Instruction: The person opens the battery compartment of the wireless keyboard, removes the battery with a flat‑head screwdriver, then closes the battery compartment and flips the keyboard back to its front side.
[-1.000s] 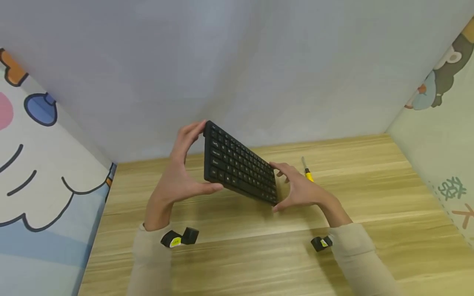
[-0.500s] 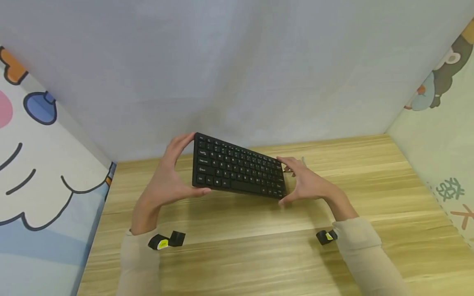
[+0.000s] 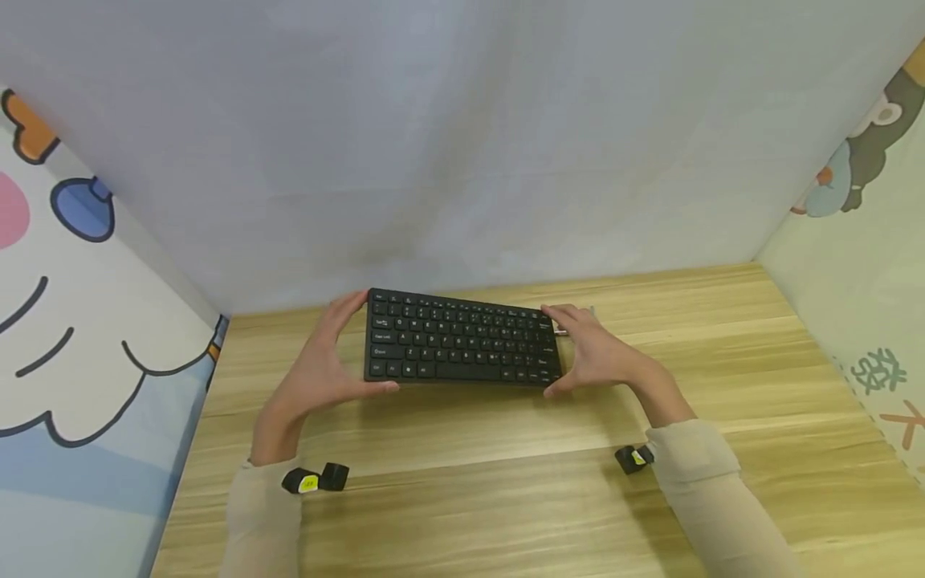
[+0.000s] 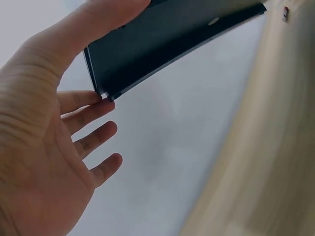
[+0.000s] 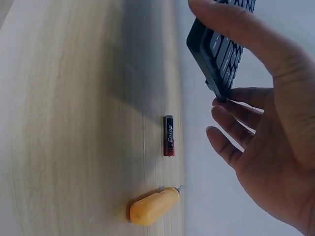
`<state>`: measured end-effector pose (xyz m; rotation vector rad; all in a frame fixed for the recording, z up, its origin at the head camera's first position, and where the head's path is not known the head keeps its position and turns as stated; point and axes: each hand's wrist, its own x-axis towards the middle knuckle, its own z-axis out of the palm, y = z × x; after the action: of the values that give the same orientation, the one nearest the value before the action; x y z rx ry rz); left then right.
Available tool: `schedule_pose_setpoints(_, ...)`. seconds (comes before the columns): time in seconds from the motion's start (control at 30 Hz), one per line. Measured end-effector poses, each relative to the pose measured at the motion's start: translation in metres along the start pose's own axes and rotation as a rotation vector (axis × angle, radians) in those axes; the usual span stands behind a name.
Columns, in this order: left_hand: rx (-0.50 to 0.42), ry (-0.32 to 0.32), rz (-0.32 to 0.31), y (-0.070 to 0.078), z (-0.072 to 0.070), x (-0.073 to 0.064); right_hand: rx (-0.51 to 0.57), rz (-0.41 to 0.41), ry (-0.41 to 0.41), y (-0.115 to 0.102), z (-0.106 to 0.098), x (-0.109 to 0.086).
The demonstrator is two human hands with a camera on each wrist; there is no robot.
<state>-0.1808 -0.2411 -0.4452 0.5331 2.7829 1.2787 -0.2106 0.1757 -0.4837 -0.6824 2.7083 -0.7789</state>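
Note:
A small black keyboard (image 3: 462,341) is held up over the wooden table, keys facing the head camera. My left hand (image 3: 318,365) pinches its left end, thumb at the near edge and fingertips at the far corner. At the other end my right hand (image 3: 596,349) grips it the same way. The left wrist view shows the dark underside of the keyboard (image 4: 167,44), above the spread fingers of the left hand (image 4: 54,137). In the right wrist view, the right hand (image 5: 275,123) holds the corner of the keyboard (image 5: 216,54).
On the table (image 3: 462,498), beyond the right hand, lie a battery (image 5: 169,136) with a red end and a screwdriver with a yellow handle (image 5: 153,206). A pale curtain-like wall (image 3: 462,144) stands behind the table. Printed panels (image 3: 79,321) flank it.
The keyboard has turned from a steep slant to nearly level across the head view, its left end coming down and leftward. My left hand has moved with it; the right hand has shifted slightly right.

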Motion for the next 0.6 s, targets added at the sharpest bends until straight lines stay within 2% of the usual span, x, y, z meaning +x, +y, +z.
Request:
schedule_pose_setpoints(0.3, -0.011, -0.060, -0.107, -0.027, 0.010, -0.003, -0.089, 0.026, 0.001, -0.003, 0.004, 0.006)
schedule_pose_setpoints(0.6, 0.057, -0.091, -0.161, -0.049, 0.022, -0.003, -0.213, 0.056, -0.007, -0.009, 0.008, 0.014)
